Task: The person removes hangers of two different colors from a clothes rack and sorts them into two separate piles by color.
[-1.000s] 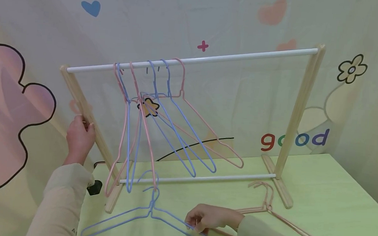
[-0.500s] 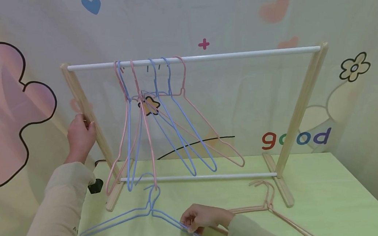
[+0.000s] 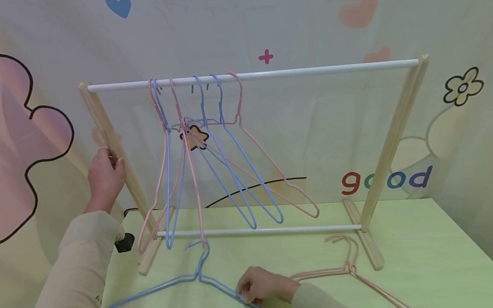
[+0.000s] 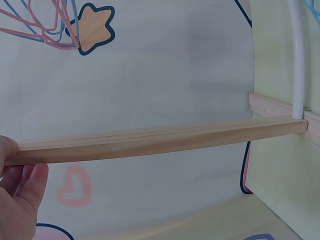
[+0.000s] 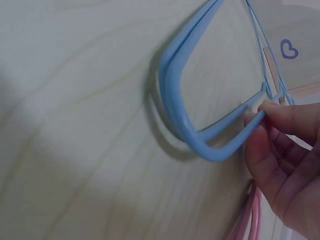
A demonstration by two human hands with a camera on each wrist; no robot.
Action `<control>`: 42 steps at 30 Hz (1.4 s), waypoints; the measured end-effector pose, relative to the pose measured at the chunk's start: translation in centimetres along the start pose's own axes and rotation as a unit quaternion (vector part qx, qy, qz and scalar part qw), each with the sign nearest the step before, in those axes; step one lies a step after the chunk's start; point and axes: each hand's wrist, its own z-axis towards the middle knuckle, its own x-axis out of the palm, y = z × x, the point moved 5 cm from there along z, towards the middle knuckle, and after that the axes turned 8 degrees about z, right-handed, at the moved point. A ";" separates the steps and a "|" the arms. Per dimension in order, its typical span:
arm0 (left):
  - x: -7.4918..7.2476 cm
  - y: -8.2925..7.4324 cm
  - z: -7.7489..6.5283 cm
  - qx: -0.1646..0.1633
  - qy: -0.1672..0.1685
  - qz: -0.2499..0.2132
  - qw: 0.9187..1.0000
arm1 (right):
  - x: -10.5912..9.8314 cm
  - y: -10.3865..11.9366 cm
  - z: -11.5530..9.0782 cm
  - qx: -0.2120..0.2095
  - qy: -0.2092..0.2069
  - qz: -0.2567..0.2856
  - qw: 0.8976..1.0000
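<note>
Rack (image 3: 338, 70) on desk (image 3: 430, 257): left hand (image 3: 106, 177) pinches its left wooden upright (image 3: 103, 128). Right hand (image 3: 258, 286) pinches right side of two blue hangers (image 3: 199, 270), nearly aligned, in front of rack. Pink hangers (image 3: 349, 271) lie to their right; other hangers (image 3: 221, 104) hang overhead from top bar.

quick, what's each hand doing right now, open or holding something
Left hand: closed, fingers gripping the rack's wooden upright.
Right hand: closed, pinching the blue hangers; one or both, cannot be told.
</note>
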 end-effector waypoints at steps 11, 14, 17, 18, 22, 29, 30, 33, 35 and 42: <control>-0.1 0.0 0.0 0.002 -0.002 -0.004 1.000 | 0.3 1.5 -0.5 0.005 -0.017 -0.085 0.996; 0.0 0.0 0.0 0.001 0.002 -0.008 1.000 | 0.1 1.9 -0.6 -0.004 -0.016 -0.109 0.994; 0.0 0.1 0.0 0.000 0.003 -0.008 1.000 | -0.2 2.2 -0.8 -0.013 -0.014 -0.139 0.990; 0.0 0.1 -0.1 -0.001 0.005 -0.007 1.000 | -0.3 2.3 -0.9 -0.016 -0.012 -0.144 0.989; 0.0 0.1 -0.1 -0.002 0.005 -0.004 1.000 | -0.8 3.0 -1.6 -0.040 -0.006 -0.178 0.983; -0.1 -0.1 -0.2 -0.003 0.008 0.000 1.000 | -2.1 5.8 -3.8 -0.097 0.000 -0.178 0.979; -0.1 -0.2 -0.2 -0.003 0.008 0.001 1.000 | -2.2 6.3 -4.1 -0.105 0.000 -0.173 0.979; -0.1 -0.2 -0.3 -0.002 0.007 0.002 1.000 | -2.7 7.7 -5.0 -0.127 -0.005 -0.179 0.976; -0.2 -0.3 -0.3 -0.001 0.005 0.002 1.000 | -2.9 8.5 -5.5 -0.137 -0.007 -0.191 0.972; -0.1 -0.2 -0.2 0.003 -0.002 -0.002 1.000 | -3.8 10.9 -6.6 -0.179 -0.007 -0.208 0.962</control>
